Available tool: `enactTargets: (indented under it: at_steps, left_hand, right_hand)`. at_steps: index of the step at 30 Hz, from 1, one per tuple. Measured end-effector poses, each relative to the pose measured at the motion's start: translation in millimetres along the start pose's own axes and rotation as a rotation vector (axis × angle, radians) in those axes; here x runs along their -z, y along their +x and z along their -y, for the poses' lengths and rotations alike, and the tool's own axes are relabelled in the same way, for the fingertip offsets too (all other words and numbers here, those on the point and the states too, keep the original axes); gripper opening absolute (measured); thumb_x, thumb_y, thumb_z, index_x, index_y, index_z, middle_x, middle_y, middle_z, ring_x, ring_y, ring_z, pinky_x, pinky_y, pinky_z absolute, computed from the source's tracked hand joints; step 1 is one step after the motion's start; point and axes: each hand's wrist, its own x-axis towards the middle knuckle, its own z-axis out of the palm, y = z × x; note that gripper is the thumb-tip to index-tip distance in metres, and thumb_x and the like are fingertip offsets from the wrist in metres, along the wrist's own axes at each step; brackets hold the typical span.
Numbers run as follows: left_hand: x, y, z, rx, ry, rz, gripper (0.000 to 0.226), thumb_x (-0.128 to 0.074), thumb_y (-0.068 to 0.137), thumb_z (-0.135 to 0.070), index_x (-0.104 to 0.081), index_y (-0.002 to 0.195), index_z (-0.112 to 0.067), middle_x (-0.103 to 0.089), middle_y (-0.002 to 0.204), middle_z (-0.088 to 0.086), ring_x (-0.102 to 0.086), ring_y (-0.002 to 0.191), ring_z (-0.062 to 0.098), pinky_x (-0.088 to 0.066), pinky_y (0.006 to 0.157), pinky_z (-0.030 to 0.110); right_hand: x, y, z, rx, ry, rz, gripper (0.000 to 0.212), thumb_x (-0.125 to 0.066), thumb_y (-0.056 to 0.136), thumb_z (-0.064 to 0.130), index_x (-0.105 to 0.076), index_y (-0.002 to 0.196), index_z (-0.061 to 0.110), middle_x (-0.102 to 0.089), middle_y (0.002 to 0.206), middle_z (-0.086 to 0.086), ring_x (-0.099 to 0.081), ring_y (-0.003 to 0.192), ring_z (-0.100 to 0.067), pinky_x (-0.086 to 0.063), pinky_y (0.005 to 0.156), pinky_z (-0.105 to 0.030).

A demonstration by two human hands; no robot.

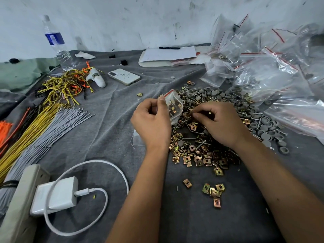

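Cloth: we see a grey cloth (108, 130) spread over the whole work surface, and everything lies on it.
Big bags: a heap of clear big bags (273, 71) with red strips lies at the right, near the wall.
Wires: yellow and grey wires (35, 134) lie in bundles at the left, well apart from our hands.
Clips: a heap of brass-coloured clips (201, 155), mixed with grey caps (263, 127), lies in the middle, under and around our right hand.
Left hand: our left hand (152, 123) pinches the upper edge of the small bag with thumb and fingers.
Right hand: our right hand (222, 125) has curled fingers that pinch a little metal piece (209, 113) over the heap, just beside the bag.
Small bag: the small bag (175, 106) is clear with a red strip and has clips inside. It stands between both hands, at the left edge of the heap; we cannot tell if its bottom touches the heap.
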Motion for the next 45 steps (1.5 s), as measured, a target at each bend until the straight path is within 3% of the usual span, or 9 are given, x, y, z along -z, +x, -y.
enactTargets:
  at_steps: [3, 14, 23, 28, 32, 36, 38, 42, 45]
  left_hand:
    - [0.0, 0.5, 0.5, 0.004, -0.003, 0.008, 0.032, -0.069, 0.096, -0.02, -0.066, 0.065, -0.011, -0.047, 0.055, -0.006, -0.042, 0.056, 0.01, -0.035, 0.055, 0.028]
    - [-0.5, -0.6, 0.9, -0.015, 0.019, 0.015, 0.033, -0.069, 0.096, -0.023, -0.067, 0.067, -0.008, -0.049, 0.057, 0.0, -0.042, 0.058, 0.011, -0.036, 0.056, 0.03]
    - [-1.1, -1.6, -0.8, -0.02, 0.031, 0.003, 0.028, -0.069, 0.096, -0.021, -0.072, 0.07, -0.009, -0.063, 0.063, 0.014, -0.049, 0.059, 0.012, -0.045, 0.06, 0.038]
    - [-0.9, -1.0, 0.0, -0.018, 0.024, 0.004, 0.028, -0.07, 0.095, -0.021, -0.072, 0.07, -0.009, -0.057, 0.058, 0.002, -0.048, 0.058, 0.01, -0.043, 0.059, 0.035]
    - [-1.3, -1.4, 0.4, -0.015, 0.021, 0.0, 0.03, -0.071, 0.095, -0.02, -0.069, 0.067, -0.01, -0.05, 0.054, -0.006, -0.043, 0.054, 0.006, -0.037, 0.057, 0.028]
    - [-1.1, -1.2, 1.9, -0.022, 0.027, 0.017, 0.029, -0.07, 0.096, -0.021, -0.07, 0.069, -0.009, -0.054, 0.057, -0.002, -0.045, 0.056, 0.008, -0.038, 0.058, 0.029]
    - [-0.7, -2.1, 0.9, -0.032, 0.033, 0.028, 0.029, -0.07, 0.096, -0.021, -0.071, 0.07, -0.009, -0.057, 0.059, 0.005, -0.047, 0.058, 0.01, -0.039, 0.057, 0.031]
    - [0.0, -2.2, -0.6, -0.051, 0.045, 0.028, 0.028, -0.069, 0.096, -0.022, -0.071, 0.071, -0.01, -0.063, 0.064, 0.014, -0.05, 0.059, 0.015, -0.046, 0.058, 0.04]
    - [0.7, -3.0, -2.1, -0.063, 0.051, 0.028, 0.028, -0.069, 0.096, -0.022, -0.071, 0.071, -0.01, -0.063, 0.065, 0.014, -0.053, 0.06, 0.019, -0.049, 0.06, 0.044]
  right_hand:
    - [-3.1, 1.2, -3.3, 0.045, -0.28, 0.095, 0.023, -0.074, 0.093, 0.028, -0.076, 0.115, 0.024, -0.068, 0.105, 0.002, -0.057, 0.106, -0.016, -0.047, 0.093, -0.036]
    - [-13.1, -1.0, 2.9, 0.004, -0.539, 0.145, 0.045, -0.069, 0.089, 0.055, -0.07, 0.116, 0.019, -0.057, 0.109, 0.001, -0.044, 0.112, -0.019, -0.046, 0.095, -0.037]
    - [-19.4, -4.2, 18.8, 0.066, -0.502, 0.044, 0.032, -0.081, 0.084, 0.035, -0.074, 0.113, 0.024, -0.055, 0.109, 0.001, -0.047, 0.112, -0.02, -0.051, 0.089, -0.037]
    - [-21.9, -2.1, 23.5, 0.059, -0.618, 0.113, 0.034, -0.072, 0.09, 0.045, -0.075, 0.116, 0.023, -0.058, 0.112, 0.0, -0.047, 0.114, -0.023, -0.049, 0.089, -0.039]
    - [-24.4, -5.6, 23.7, 0.126, -0.608, 0.126, 0.031, -0.072, 0.091, 0.038, -0.073, 0.111, 0.013, -0.057, 0.114, -0.001, -0.045, 0.115, -0.022, -0.048, 0.095, -0.037]
    - [-22.1, -5.6, 21.2, 0.084, -0.314, 0.042, 0.016, -0.07, 0.095, 0.024, -0.066, 0.108, 0.015, -0.065, 0.111, 0.002, -0.055, 0.106, -0.013, -0.049, 0.095, -0.034]
    - [-17.6, -4.0, 22.1, 0.032, -0.003, -0.043, 0.01, -0.072, 0.094, 0.014, -0.066, 0.102, 0.017, -0.069, 0.099, 0.007, -0.063, 0.093, -0.002, -0.054, 0.087, -0.028]
    - [-9.9, -4.1, 26.4, -0.019, 0.724, -0.016, 0.02, -0.069, 0.093, 0.0, -0.073, 0.106, 0.014, -0.076, 0.095, -0.002, -0.073, 0.095, -0.012, -0.057, 0.08, -0.021]
    - [-9.4, -5.6, 29.1, 0.011, 0.794, 0.03, 0.024, -0.07, 0.091, -0.004, -0.076, 0.107, 0.013, -0.077, 0.099, -0.003, -0.073, 0.095, -0.012, -0.058, 0.074, -0.02]
